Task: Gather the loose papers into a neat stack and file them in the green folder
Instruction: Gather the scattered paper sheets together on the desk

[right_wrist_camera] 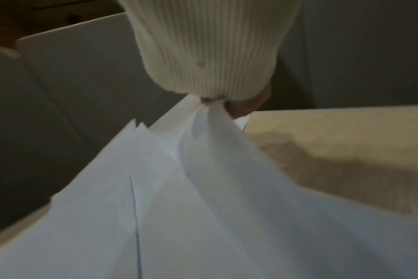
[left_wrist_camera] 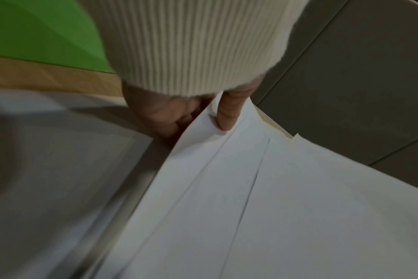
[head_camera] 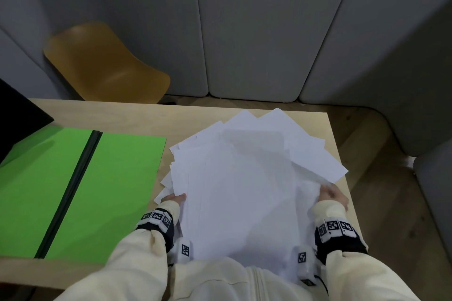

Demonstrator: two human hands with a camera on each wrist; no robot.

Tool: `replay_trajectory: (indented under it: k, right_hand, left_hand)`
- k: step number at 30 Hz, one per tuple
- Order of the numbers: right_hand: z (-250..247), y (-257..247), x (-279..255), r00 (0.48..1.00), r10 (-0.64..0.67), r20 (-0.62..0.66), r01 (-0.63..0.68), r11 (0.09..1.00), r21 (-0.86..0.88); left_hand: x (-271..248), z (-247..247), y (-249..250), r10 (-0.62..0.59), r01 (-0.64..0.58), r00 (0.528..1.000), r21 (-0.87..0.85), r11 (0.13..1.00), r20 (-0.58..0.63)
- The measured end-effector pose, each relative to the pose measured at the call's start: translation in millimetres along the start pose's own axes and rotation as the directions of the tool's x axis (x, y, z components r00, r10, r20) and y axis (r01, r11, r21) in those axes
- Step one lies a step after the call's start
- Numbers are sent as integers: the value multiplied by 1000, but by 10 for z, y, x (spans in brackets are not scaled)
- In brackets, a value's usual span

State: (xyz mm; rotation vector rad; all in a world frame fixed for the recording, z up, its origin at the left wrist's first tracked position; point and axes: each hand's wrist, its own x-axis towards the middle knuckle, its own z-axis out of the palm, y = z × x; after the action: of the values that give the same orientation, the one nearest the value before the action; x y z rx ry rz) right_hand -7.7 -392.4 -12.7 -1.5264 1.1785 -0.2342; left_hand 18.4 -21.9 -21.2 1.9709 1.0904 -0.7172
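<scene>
A loose, fanned pile of white papers (head_camera: 244, 178) covers the right half of the wooden table (head_camera: 146, 115), its corners sticking out at several angles. My left hand (head_camera: 176, 198) grips the pile's left edge, thumb on top (left_wrist_camera: 227, 117) and fingers underneath. At the pile's right edge my right hand (head_camera: 331, 194) pinches several bunched sheets (right_wrist_camera: 208, 120). The sheets (left_wrist_camera: 251, 188) are lifted at both sides. The green folder (head_camera: 73, 178) lies open and flat on the table's left half, with a dark spine (head_camera: 71, 188) down its middle.
A dark object (head_camera: 17, 117) overhangs the folder's far left corner. Behind the table stands a mustard-yellow chair (head_camera: 105, 66), and beyond it grey padded wall panels (head_camera: 244, 32). The table's right edge (head_camera: 342, 161) runs close to the papers, with wooden floor past it.
</scene>
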Motion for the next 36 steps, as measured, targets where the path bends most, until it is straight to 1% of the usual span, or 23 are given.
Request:
replay_trajectory:
  k: [2, 4, 5, 6, 7, 8, 9, 10, 11, 13, 15, 16, 18, 19, 20, 21, 23, 24, 25, 27, 30, 33, 36]
  right_hand:
    - [-88, 47, 35, 999, 38, 20, -38, 998, -42]
    - [-120, 80, 25, 990, 109, 89, -96, 986, -134]
    - [-106, 71, -48, 964, 209, 163, -180, 968, -177]
    - [-78, 27, -123, 930, 286, 231, -217, 934, -282]
    - [-35, 47, -167, 910, 323, 261, -171, 864, -474]
    - [-10, 55, -202, 861, 402, 313, -150, 787, -598]
    - [25, 66, -260, 817, 447, 365, -112, 744, -659]
    - [27, 51, -323, 785, 427, 448, -6, 729, -684]
    - [37, 53, -371, 767, 459, 448, -23, 718, -696]
    - [75, 106, -424, 752, 419, 508, 103, 688, -719]
    - [146, 115, -584, 706, 390, 591, 241, 652, -719]
    - [172, 135, -634, 674, 407, 617, 263, 648, -715]
    - [213, 163, -707, 596, 476, 647, 222, 677, -702]
    - [222, 178, -684, 590, 498, 636, 199, 673, -712]
    - [222, 179, -630, 633, 457, 625, 200, 684, -702]
    - [209, 180, -538, 715, 370, 593, 204, 701, -683]
    - [142, 148, -317, 911, 175, 373, 128, 740, -661]
    - [94, 132, -228, 968, 106, 226, 66, 764, -642]
    - [50, 86, -201, 990, 74, 118, 16, 777, -629]
    - [24, 55, -187, 995, 98, 34, -57, 790, -610]
    - [101, 69, -198, 979, 201, 34, -151, 827, -541]
    - [142, 75, -185, 973, 210, 91, -153, 892, -426]
    - [169, 124, -157, 958, 210, 194, -107, 892, -439]
  left_hand:
    - [-5, -8, -9, -6, 6, 1000, 6, 1000, -10]
    - [-4, -13, -20, -11, 11, 1000, -23, 1000, -19]
    - [-3, -14, -25, -6, 5, 1000, -45, 999, -28]
    - [-8, -13, -26, -6, 3, 999, -70, 998, -35]
    - [2, -11, -33, -8, 4, 999, -101, 995, -37]
    - [21, -4, -43, -12, 8, 1000, -131, 991, -29]
    - [36, 8, -50, -10, 7, 1000, -175, 984, -15]
    - [55, 19, -60, -7, 8, 1000, -223, 975, 3]
    - [78, 32, -79, 1, 2, 1000, -260, 966, 13]
    - [85, 43, -113, 1, 6, 1000, -283, 959, 24]
    - [100, 54, -143, -7, 13, 1000, -300, 954, 21]
    - [100, 59, -145, -13, 19, 1000, -300, 954, 23]
    - [111, 60, -148, -10, 14, 1000, -291, 956, 16]
    - [98, 62, -145, -11, 12, 1000, -282, 959, 7]
    - [118, 71, -148, -19, 19, 1000, -262, 965, 4]
    - [119, 77, -148, -13, 11, 1000, -246, 969, -9]
    - [92, 78, -144, -4, 0, 1000, -202, 979, -20]
    - [100, 76, -142, 0, -4, 1000, -187, 982, -21]
    - [100, 80, -144, 8, -11, 1000, -176, 984, -22]
    - [114, 79, -150, 27, -30, 999, -150, 988, -25]
    - [142, 87, -149, 41, -44, 999, -127, 991, -19]
    - [144, 91, -143, 37, -39, 999, -109, 993, -26]
    - [171, 100, -143, 47, -51, 998, -86, 995, -40]
